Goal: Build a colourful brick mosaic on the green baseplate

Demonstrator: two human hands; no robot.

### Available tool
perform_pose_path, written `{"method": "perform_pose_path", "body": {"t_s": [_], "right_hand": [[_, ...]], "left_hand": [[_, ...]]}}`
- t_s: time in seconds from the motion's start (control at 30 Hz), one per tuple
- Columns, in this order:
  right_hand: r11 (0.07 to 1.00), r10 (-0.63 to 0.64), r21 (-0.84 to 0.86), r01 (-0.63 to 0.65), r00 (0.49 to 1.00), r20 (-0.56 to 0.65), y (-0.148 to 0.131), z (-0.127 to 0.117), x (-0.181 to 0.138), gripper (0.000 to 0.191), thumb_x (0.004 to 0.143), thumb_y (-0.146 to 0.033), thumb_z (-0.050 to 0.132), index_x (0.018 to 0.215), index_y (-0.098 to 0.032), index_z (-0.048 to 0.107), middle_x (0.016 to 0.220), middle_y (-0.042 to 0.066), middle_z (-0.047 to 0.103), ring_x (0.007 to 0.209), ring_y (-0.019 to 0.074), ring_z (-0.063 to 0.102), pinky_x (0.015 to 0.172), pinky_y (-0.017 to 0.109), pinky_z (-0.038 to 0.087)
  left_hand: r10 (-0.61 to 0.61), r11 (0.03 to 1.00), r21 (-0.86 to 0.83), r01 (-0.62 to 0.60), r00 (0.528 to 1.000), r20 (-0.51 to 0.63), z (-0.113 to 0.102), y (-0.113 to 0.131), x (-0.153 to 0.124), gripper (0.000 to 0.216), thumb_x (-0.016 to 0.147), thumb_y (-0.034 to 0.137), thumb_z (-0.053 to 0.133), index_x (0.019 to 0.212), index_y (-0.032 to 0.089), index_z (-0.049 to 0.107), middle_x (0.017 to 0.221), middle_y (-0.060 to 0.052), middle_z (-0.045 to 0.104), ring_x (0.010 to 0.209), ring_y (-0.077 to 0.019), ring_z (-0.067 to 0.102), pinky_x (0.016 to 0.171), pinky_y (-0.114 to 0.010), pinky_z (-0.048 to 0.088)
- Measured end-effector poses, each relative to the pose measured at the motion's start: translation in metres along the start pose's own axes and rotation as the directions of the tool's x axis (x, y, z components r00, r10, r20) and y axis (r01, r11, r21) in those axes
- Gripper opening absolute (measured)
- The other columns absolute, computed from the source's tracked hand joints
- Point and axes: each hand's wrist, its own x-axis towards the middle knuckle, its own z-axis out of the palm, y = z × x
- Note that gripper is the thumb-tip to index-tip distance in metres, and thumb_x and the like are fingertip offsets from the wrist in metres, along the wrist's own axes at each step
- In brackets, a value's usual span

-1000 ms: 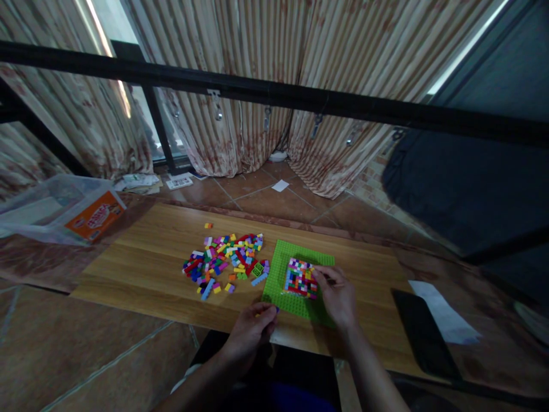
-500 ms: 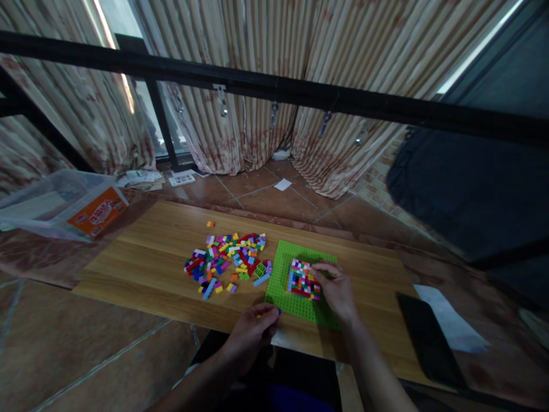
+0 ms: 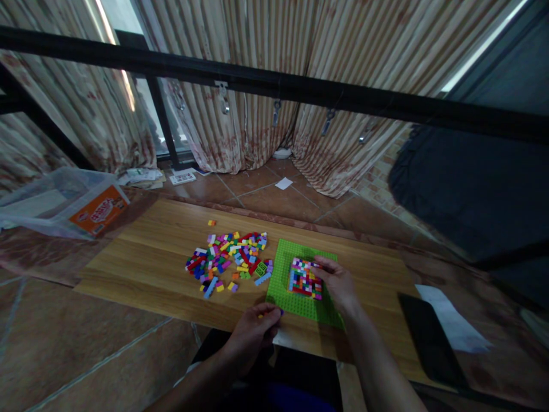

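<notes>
A green studded baseplate lies on the table, and a block of many-coloured toy bricks is built up on it. My right hand reaches over the plate's right side, thumb and fingertips pinched at the block's upper right edge. Whatever sits between those fingertips is hidden. Near the table's front edge, left of the plate's lower corner, my left hand is closed on small toy bricks; a bit of yellow and a bluish-purple end show at its fingers. Loose toy bricks spread in a heap left of the plate.
The wooden table also carries a dark flat object at its right end, beside white paper. A clear plastic bin with an orange label stands at the left. A black bar crosses before the curtains.
My right hand has shifted very slightly right along the block's upper edge, its fingers still pinched. The left hand stays in place. The whole view has moved a little.
</notes>
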Motion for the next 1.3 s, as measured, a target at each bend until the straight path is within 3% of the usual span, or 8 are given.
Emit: {"method": "perform_pose_path", "body": {"t_s": [0.2,0.37,0.57,0.77,1.07,1.23,1.3], "right_hand": [[0.999,0.023,0.047,-0.022,1.0,-0.016,-0.005,0.003,0.002,0.039,0.05,-0.03,0.078,0.087,-0.02,0.07,0.08,0.003,0.071,0.069,0.0185,0.064,0.067,0.034,0.051],[0.999,0.014,0.036,-0.013,1.0,-0.011,-0.005,0.004,0.0,0.042,0.051,-0.031,0.078,0.09,-0.02,0.07,0.081,0.002,0.071,0.073,0.0191,0.065,0.07,0.034,0.052],[0.999,-0.03,0.027,0.029,0.999,0.041,0.004,-0.002,-0.003,0.043,0.059,-0.037,0.075,0.099,-0.023,0.068,0.095,0.003,0.071,0.084,0.0201,0.064,0.078,0.036,0.05],[0.998,-0.065,0.024,0.066,0.998,-0.006,0.002,-0.003,0.0,0.037,0.067,-0.047,0.066,0.092,-0.021,0.069,0.089,0.005,0.072,0.083,0.0208,0.065,0.078,0.036,0.05],[0.995,-0.052,-0.081,0.05,0.998,-0.023,0.006,0.007,-0.004,0.041,0.065,-0.047,0.067,0.094,-0.018,0.069,0.085,0.005,0.071,0.072,0.0195,0.064,0.062,0.032,0.05],[0.995,-0.054,-0.083,0.053,0.998,-0.016,0.005,0.004,-0.006,0.047,0.061,-0.043,0.072,0.1,-0.017,0.066,0.091,0.005,0.069,0.078,0.0203,0.063,0.072,0.035,0.049],[0.984,-0.127,-0.131,0.121,0.991,-0.046,0.001,0.005,-0.015,0.045,0.065,-0.042,0.07,0.102,-0.017,0.064,0.098,0.007,0.067,0.087,0.0224,0.061,0.08,0.039,0.046]], "left_hand": [[0.02,1.0,-0.011,-0.02,1.0,0.007,0.001,-0.001,0.002,0.04,0.06,0.045,0.074,0.082,0.016,0.056,0.055,0.007,0.046,0.043,-0.0023,0.033,0.042,-0.017,0.016],[0.045,0.999,-0.008,-0.044,0.999,0.009,0.001,-0.002,0.001,0.041,0.059,0.045,0.074,0.081,0.015,0.057,0.055,0.005,0.047,0.044,-0.0032,0.036,0.041,-0.017,0.016],[0.067,0.998,0.014,-0.068,0.998,0.02,0.002,-0.001,-0.001,0.035,0.063,0.042,0.072,0.079,0.015,0.057,0.059,0.004,0.05,0.046,-0.0035,0.038,0.041,-0.017,0.017],[0.096,0.995,0.014,-0.097,0.995,0.038,0.0,-0.002,0.0,0.034,0.065,0.042,0.071,0.08,0.015,0.057,0.06,0.004,0.049,0.046,-0.0033,0.038,0.041,-0.017,0.017],[0.103,0.995,0.005,-0.103,0.994,0.046,0.001,-0.002,-0.002,0.033,0.068,0.042,0.069,0.079,0.014,0.057,0.062,0.003,0.049,0.048,-0.0031,0.037,0.041,-0.016,0.016],[0.09,0.994,-0.076,-0.083,0.992,0.09,-0.002,0.002,-0.003,0.032,0.067,0.041,0.071,0.078,0.014,0.057,0.063,0.003,0.049,0.048,-0.0027,0.037,0.042,-0.017,0.014],[0.087,0.991,-0.108,-0.076,0.991,0.097,-0.003,0.003,-0.003,0.032,0.067,0.04,0.071,0.078,0.013,0.058,0.064,0.002,0.05,0.049,-0.0024,0.036,0.041,-0.017,0.014]]}}
